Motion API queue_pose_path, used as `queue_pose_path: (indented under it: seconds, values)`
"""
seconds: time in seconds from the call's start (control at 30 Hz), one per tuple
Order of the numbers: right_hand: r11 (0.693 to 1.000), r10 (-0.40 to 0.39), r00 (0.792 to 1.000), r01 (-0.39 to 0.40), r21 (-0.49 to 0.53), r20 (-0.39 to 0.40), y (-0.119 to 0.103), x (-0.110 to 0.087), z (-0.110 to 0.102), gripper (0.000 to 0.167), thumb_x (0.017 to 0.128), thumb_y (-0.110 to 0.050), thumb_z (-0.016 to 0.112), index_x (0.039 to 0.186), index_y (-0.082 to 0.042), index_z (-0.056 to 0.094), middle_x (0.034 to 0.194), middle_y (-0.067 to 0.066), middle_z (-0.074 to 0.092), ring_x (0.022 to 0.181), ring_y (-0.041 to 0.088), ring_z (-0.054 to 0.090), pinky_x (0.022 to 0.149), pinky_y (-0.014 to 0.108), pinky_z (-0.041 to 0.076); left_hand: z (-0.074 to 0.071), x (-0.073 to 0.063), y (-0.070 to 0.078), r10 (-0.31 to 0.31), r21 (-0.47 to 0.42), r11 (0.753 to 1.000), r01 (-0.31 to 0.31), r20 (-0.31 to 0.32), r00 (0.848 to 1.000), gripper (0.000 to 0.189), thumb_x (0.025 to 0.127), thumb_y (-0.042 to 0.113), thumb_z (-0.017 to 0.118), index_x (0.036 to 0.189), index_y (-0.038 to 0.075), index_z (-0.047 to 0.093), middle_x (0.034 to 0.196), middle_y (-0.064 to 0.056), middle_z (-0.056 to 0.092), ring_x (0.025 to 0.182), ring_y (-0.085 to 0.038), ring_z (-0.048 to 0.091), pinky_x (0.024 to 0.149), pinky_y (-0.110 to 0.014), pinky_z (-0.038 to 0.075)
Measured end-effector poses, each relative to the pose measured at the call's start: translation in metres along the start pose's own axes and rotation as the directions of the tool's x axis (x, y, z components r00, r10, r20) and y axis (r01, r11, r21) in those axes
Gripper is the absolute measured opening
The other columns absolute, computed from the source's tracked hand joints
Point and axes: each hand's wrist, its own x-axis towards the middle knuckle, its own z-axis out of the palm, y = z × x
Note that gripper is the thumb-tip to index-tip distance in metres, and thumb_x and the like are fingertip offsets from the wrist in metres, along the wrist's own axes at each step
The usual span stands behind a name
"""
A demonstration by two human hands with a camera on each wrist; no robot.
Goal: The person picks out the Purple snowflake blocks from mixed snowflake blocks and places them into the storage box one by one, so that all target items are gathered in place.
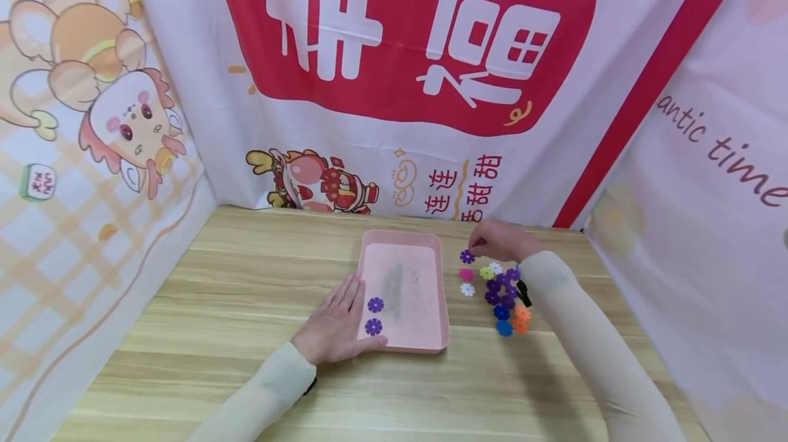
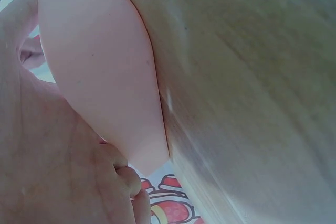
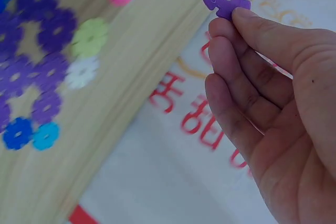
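Fingers (image 3: 219, 27) of the right hand (image 1: 501, 240) pinch a notched purple disc (image 3: 226, 6) above the desk (image 1: 246, 291), right of the pink tray (image 1: 425, 319) where two similar discs (image 1: 369, 327) lie, while the left hand (image 1: 329, 329), fingers straight, touches the tray's left side.

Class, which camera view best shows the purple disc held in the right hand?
The right wrist view. There the purple disc, pinched in the right hand, looks large, with its notched rim and centre hole clear. The head view shows it small; the left wrist view does not show it.
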Motion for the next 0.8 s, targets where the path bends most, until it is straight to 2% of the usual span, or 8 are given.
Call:
queue_pose_path:
  seconds: [0.27,0.53,0.8]
  values:
    - [0.999,-0.034,0.999,0.034,0.007,0.039,-0.052,0.029,-0.006,0.013,0.102,-0.013,0.07,0.098,-0.013,0.082,0.086,-0.004,0.076,0.074,0.011,0.066,0.074,0.028,0.06,-0.002,0.0,-0.002,-0.005,0.009,1.0,0.005,-0.006,1.0,0.117,0.094,0.079,0.054,0.167,-0.005,0.017,0.177,-0.023,0.011,0.166,-0.038,0.013,0.136,-0.053,0.016]
    - [0.994,-0.096,0.994,0.099,-0.051,0.056,-0.09,0.065,0.013,0.015,0.104,-0.018,0.068,0.097,-0.016,0.082,0.09,0.0,0.079,0.074,0.01,0.065,0.073,0.026,0.059,-0.003,0.0,-0.002,-0.005,0.008,1.0,0.006,-0.015,1.0,0.118,0.093,0.08,0.054,0.166,-0.005,0.017,0.176,-0.024,0.012,0.165,-0.039,0.014,0.136,-0.054,0.018]
    - [0.994,-0.104,0.992,0.105,-0.014,0.07,-0.115,0.092,0.037,0.013,0.103,-0.016,0.069,0.102,-0.014,0.081,0.095,-0.001,0.079,0.083,0.008,0.069,0.081,0.024,0.061,0.0,-0.001,-0.001,-0.007,-0.012,1.0,0.006,-0.006,1.0,0.121,0.093,0.082,0.052,0.167,-0.003,0.011,0.177,-0.022,0.006,0.166,-0.038,0.01,0.136,-0.053,0.016]
